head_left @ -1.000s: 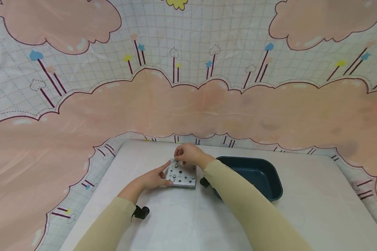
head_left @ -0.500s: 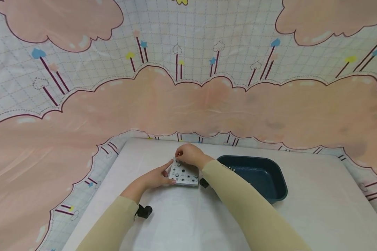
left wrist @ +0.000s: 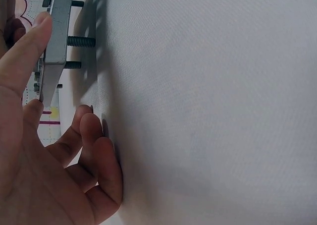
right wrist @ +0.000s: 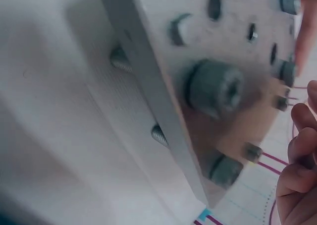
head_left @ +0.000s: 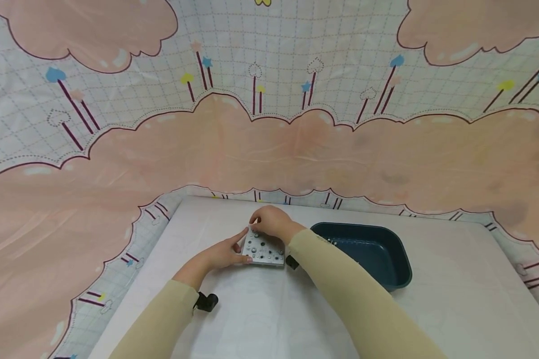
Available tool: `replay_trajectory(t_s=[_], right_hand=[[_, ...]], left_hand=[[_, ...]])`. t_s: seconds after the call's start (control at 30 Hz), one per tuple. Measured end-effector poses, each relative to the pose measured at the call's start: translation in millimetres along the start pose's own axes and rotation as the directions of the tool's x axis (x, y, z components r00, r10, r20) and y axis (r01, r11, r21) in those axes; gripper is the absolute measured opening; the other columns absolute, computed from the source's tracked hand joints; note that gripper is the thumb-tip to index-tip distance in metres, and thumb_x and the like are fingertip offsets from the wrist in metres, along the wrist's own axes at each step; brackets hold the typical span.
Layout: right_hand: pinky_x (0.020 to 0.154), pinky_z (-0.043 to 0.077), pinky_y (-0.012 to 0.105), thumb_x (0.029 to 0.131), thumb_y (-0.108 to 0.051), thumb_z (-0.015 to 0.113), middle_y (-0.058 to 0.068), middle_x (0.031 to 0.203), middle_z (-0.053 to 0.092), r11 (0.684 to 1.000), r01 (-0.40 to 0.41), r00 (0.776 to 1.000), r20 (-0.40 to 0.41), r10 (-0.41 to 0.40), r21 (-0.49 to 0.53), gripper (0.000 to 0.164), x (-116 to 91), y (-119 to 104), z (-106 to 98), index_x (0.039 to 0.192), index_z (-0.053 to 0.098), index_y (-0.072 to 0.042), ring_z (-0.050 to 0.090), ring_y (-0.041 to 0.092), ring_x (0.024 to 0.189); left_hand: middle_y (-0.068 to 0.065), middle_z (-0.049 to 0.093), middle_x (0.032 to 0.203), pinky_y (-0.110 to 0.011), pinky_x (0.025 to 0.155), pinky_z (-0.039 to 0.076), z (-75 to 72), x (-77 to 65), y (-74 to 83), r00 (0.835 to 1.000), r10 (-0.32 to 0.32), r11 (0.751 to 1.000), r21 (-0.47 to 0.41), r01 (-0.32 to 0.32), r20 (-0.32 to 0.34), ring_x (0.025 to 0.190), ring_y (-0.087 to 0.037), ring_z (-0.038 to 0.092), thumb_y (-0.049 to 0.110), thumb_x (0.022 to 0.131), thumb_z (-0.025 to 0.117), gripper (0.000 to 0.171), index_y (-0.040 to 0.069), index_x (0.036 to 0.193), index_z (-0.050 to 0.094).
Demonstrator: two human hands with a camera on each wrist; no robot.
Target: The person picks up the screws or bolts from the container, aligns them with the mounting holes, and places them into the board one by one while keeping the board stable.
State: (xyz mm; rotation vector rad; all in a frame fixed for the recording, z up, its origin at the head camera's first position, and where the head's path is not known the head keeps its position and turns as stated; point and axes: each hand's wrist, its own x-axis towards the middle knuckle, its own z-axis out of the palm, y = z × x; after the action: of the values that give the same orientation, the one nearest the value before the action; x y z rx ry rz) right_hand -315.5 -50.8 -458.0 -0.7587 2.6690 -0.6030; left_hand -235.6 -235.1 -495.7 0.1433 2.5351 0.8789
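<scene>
A silver metal plate (head_left: 264, 255) with holes and several socket-head bolts (right wrist: 215, 88) is held slightly above the white table, and threaded bolt ends (left wrist: 80, 41) stick out below it. My left hand (head_left: 222, 255) grips its left side, thumb at the near corner and index finger at the far one. The other left fingers curl down at the table. Over the plate's far left corner, my right hand (head_left: 271, 221) pinches with thumb and index finger at what looks like a small bolt, mostly hidden by the fingers. In the right wrist view, its curled fingers (right wrist: 299, 155) show at the right edge.
A dark blue tray (head_left: 384, 257) stands right of the plate, partly behind the right forearm, with some small pieces (head_left: 331, 241) at its left end. A black wrist camera (head_left: 206, 302) hangs under the left wrist. A patterned cloth (head_left: 269, 149) rises behind the table (head_left: 269, 324).
The head view has shifted slightly. Both hands stay at the plate; the right fingers make only small movements at its far left corner.
</scene>
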Motion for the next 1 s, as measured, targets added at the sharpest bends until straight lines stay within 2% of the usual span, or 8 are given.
replay_trajectory(t_s=[0.2, 0.3, 0.5, 0.77, 1.0], right_hand=[[0.077, 0.049, 0.031, 0.097, -0.03, 0.066, -0.006, 0.104, 0.067, 1.0, -0.008, 1.0, -0.018, 0.008, 0.015, 0.024, -9, 0, -17, 0.119, 0.073, -0.022, 0.06, 0.009, 0.087], [0.078, 0.05, 0.031, 0.097, -0.031, 0.066, -0.005, 0.107, 0.067, 1.0, -0.006, 1.0, -0.017, 0.006, 0.025, 0.027, -17, 0, -29, 0.122, 0.072, -0.021, 0.061, 0.011, 0.089], [0.08, 0.05, 0.032, 0.096, -0.032, 0.067, -0.005, 0.105, 0.068, 0.999, 0.045, 0.999, -0.009, -0.045, 0.005, 0.027, -32, 11, -49, 0.12, 0.073, -0.022, 0.061, 0.011, 0.093], [0.07, 0.047, 0.029, 0.094, -0.031, 0.07, -0.008, 0.095, 0.066, 0.994, 0.09, 0.996, 0.007, -0.089, -0.064, 0.024, -71, 47, -72, 0.115, 0.075, -0.022, 0.057, 0.009, 0.081], [0.078, 0.051, 0.031, 0.093, -0.028, 0.071, -0.008, 0.096, 0.069, 0.989, 0.105, 0.994, -0.001, -0.106, -0.1, 0.022, -116, 94, -80, 0.112, 0.077, -0.019, 0.061, 0.008, 0.085]], left_hand=[[-0.002, 0.054, 0.103, -0.04, 0.082, 0.039, 0.0, 0.3, 1.9, 1.0, -0.01, 1.0, 0.02, 0.01, 0.003, 0.091, -0.02, 0.05, 0.051, 0.082, 0.077, 0.101, 0.029, 0.16, 0.017], [-0.002, 0.054, 0.104, -0.04, 0.082, 0.038, -0.5, 1.2, 2.3, 1.0, -0.015, 1.0, 0.021, 0.015, 0.007, 0.091, -0.02, 0.05, 0.051, 0.082, 0.077, 0.1, 0.03, 0.16, 0.017], [-0.003, 0.053, 0.106, -0.04, 0.083, 0.038, -0.2, 3.5, 0.4, 0.999, -0.032, 0.999, 0.019, 0.032, 0.006, 0.092, -0.02, 0.05, 0.052, 0.081, 0.077, 0.101, 0.032, 0.16, 0.017], [-0.004, 0.053, 0.108, -0.043, 0.086, 0.039, 1.9, 1.1, 1.2, 1.0, -0.02, 1.0, 0.021, 0.02, 0.006, 0.095, -0.023, 0.05, 0.054, 0.08, 0.077, 0.102, 0.031, 0.16, 0.017], [-0.005, 0.053, 0.11, -0.044, 0.088, 0.039, 2.4, 0.5, 2.2, 1.0, -0.021, 1.0, 0.017, 0.021, 0.005, 0.096, -0.023, 0.05, 0.054, 0.079, 0.078, 0.104, 0.031, 0.16, 0.017]])
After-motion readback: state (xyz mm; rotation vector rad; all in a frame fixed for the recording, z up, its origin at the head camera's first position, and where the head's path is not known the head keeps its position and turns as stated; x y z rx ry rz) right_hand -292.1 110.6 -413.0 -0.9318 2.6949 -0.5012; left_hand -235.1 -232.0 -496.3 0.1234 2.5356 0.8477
